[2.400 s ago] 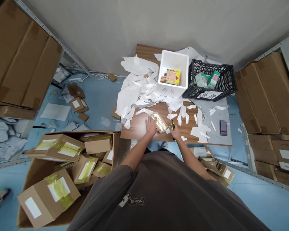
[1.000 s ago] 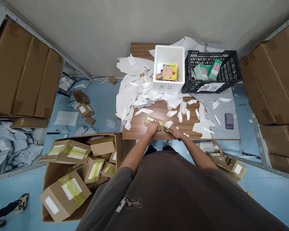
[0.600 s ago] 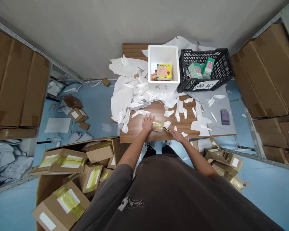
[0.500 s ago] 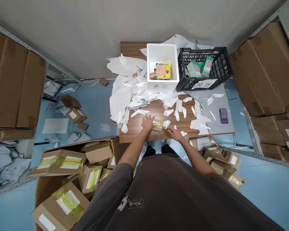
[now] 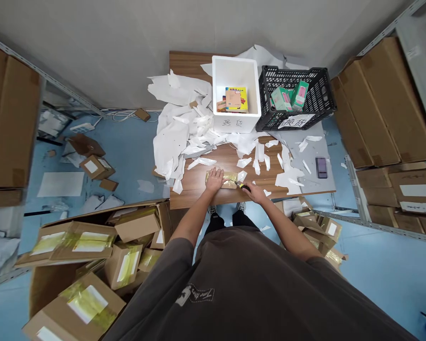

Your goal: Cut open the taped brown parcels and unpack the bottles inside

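Note:
A small cardboard box [image 5: 230, 180] wrapped in yellowish tape lies flat near the front edge of the wooden table [image 5: 195, 189]. My left hand [image 5: 216, 179] rests on its left part with fingers spread, pressing from above. In my right hand [image 5: 254, 192] is a yellow and black utility knife [image 5: 244, 186], fingers wrapped round its handle. The knife's tip meets the right end of the box; whether the blade has gone into the tape is too small to tell. Torn white paper scraps [image 5: 244, 162] lie just beyond the box.
At the table's back stand a white bin [image 5: 236, 124] with small boxes and a black crate [image 5: 296, 124] with green-pink boxes. Crumpled white paper [image 5: 168, 142] covers the left side. A phone [image 5: 321, 167] lies right. A large carton [image 5: 42, 284] of taped parcels stands at lower left.
My right hand has brought the knife against the box's right end, and more of the knife shows. My left hand stays on the box. The whole view has shifted slightly.

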Tool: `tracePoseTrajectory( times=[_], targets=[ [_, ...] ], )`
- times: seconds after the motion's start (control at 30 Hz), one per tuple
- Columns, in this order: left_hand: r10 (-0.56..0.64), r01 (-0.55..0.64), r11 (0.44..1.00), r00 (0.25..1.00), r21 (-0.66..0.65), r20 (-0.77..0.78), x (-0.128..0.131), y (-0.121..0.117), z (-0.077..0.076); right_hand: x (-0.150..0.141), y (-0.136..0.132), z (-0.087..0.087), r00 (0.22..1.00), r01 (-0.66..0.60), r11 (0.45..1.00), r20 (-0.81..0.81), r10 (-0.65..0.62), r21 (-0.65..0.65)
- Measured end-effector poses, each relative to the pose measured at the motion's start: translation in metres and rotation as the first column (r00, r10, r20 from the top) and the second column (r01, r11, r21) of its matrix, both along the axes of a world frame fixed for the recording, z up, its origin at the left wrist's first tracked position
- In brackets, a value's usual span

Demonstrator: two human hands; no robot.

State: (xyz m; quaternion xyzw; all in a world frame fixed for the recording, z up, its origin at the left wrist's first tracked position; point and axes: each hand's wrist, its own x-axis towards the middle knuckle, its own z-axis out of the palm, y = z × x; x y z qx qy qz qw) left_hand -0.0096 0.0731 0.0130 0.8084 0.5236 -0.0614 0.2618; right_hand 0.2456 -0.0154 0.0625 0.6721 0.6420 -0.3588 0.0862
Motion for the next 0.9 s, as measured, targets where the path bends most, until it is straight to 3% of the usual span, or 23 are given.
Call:
tracePoseTrajectory(
  times=[0.1, 0.33, 0.8, 0.9],
  targets=[
    [0.017, -0.017, 1.000, 1.000, 0.020, 0.025, 0.003, 0.000, -0.005, 0.000, 0.004, 0.004, 0.998, -0.058, 0.998, 0.031, 0.059, -0.009],
    [0.017, -0.038, 0.978, 0.994, 0.204, 0.106, 0.003, -0.005, -0.019, -0.003, -0.001, 0.001, 0.988, -0.111, 0.994, 0.110, 0.110, 0.008],
    [0.024, -0.048, 0.981, 0.991, 0.187, 0.133, 0.002, -0.003, -0.036, -0.012, 0.009, -0.021, 0.973, -0.134, 0.984, 0.205, 0.109, 0.115],
    [0.021, -0.047, 0.980, 0.991, 0.194, 0.134, 0.001, -0.004, -0.041, 0.004, 0.014, -0.026, 0.978, -0.093, 0.987, 0.200, 0.066, 0.131]
  ],
)
